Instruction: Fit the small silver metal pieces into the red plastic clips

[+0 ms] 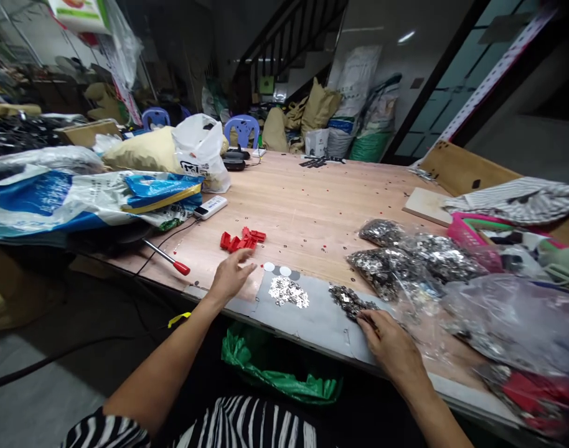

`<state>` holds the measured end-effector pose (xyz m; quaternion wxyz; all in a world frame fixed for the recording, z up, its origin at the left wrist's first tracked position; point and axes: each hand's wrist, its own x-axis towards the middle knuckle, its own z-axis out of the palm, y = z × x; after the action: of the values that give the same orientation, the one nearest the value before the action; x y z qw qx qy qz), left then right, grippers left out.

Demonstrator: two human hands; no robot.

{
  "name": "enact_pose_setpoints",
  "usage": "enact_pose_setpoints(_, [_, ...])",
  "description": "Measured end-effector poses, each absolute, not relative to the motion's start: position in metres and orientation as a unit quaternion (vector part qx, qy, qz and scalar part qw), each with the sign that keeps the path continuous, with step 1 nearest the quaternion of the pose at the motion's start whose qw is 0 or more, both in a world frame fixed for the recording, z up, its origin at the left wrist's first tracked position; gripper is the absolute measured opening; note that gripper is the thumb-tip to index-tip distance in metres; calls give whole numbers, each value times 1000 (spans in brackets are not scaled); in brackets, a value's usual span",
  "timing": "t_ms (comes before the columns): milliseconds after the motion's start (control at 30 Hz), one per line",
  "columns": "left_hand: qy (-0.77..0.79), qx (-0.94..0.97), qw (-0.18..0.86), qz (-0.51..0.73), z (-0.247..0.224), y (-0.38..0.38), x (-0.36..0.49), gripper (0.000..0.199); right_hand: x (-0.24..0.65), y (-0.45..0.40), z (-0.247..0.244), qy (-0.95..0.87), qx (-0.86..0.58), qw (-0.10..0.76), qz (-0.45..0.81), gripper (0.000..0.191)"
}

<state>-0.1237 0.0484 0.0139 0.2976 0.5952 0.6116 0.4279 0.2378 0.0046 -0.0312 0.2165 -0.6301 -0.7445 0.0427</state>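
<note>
My left hand (231, 275) is over the table's front edge with its fingers apart, just in front of a cluster of red plastic parts (244, 240). To its right, a pile of shiny flat metal pieces (288, 292) lies on a grey sheet (315, 317). My right hand (391, 342) is at the near edge of a darker pile of small metal parts (348, 301), thumb and fingertips pinched together. Whatever sits between those fingertips is too small to make out. Pale round discs (286, 271) lie at the sheet's far edge.
Clear bags of metal parts (382, 267) crowd the right side, beside a pink basket (471, 230). A red-tipped lever (180, 267) juts out at the left, near a white power strip (211, 207). A green bag (270, 373) hangs open below the table edge.
</note>
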Motion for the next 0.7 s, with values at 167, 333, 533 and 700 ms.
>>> enact_pose_setpoints(167, [747, 563, 45, 351, 4, 95, -140, 55, 243, 8, -36, -735, -639, 224, 40, 25])
enact_pose_setpoints(333, [781, 548, 89, 287, -12, 117, -146, 59, 248, 10, -37, -724, -651, 222, 60, 26])
enact_pose_setpoints(533, [734, 604, 100, 293, -22, 107, -145, 47, 245, 7, -36, -737, -639, 213, 51, 26])
enact_pose_setpoints(700, [687, 653, 97, 305, -26, 80, -131, 45, 241, 6, -32, -739, -643, 196, 56, 25])
